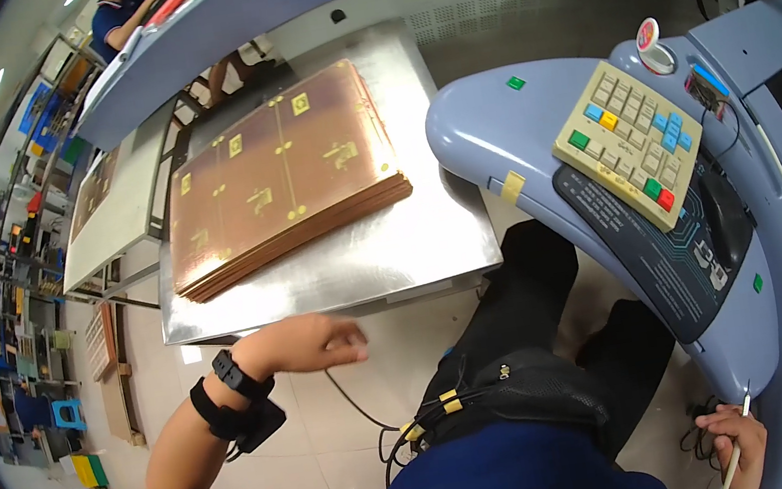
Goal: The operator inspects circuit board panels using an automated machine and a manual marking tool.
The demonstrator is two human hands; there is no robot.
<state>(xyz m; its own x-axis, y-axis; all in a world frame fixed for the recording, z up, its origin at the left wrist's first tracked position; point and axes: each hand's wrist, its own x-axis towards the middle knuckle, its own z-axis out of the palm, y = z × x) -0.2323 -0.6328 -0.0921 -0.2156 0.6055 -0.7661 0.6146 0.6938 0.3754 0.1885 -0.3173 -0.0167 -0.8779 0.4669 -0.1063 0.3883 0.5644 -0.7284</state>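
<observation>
My left hand point(327, 341) hangs just off the near edge of a shiny metal table point(336, 283), fingers curled in with nothing seen in them. A black strapped device point(244, 398) sits on that wrist. On the table lies a thick stack of copper-coloured circuit board panels point(279, 170) with gold patterns. At the lower right, my right hand point(740, 445) grips a thin white pen-like tool point(734, 456) with a pointed metal tip. It is beside the rounded edge of a blue-grey machine console point(740, 349).
A beige keypad point(629, 148) with coloured keys rests on the console, beside a black panel point(650, 251). Cables point(419, 430) run across my lap. Behind the metal table stands a blue-grey machine body point(306, 14). Farther off are a co-worker point(115, 18) and, at the left, crowded shelves point(10, 332).
</observation>
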